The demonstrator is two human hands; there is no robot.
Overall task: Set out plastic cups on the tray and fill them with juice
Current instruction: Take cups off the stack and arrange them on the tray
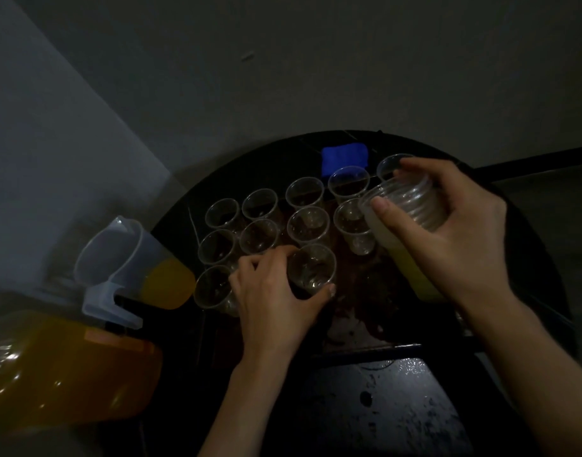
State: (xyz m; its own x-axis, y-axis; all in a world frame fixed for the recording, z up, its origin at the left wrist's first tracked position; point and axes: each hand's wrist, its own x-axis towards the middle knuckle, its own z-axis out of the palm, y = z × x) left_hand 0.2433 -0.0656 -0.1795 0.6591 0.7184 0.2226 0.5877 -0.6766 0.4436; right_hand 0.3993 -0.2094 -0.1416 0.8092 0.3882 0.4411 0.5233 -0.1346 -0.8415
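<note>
The room is looking very dark. A round black desk is sitting by a grey wall, and a brown tray is lying on it.

Clear plastic cups are standing on the tray in three rows, close together, some rims touching. The left hand is reaching in from the near side. Its grip is holding one cup in the near row, with fingers on the left of it and the thumb curling round its near side. The wrist is lying over the near left cups and hiding part of them.

The right hand is staying up over the right side of the tray. Its grip is wrapping round a stack of cups that is tipping to the left, with the thumb pressing on the rim. The stack is covering part of two cups behind it. Something pale yellow is showing under this hand, but I cannot tell what.

A blue cloth is lying on the far side of the desk, just behind the cups. On the left, just beside the tray, a clear jug is holding orange juice. Nearer on the left, a big tub of more orange drink is standing, looking blurry.
</note>
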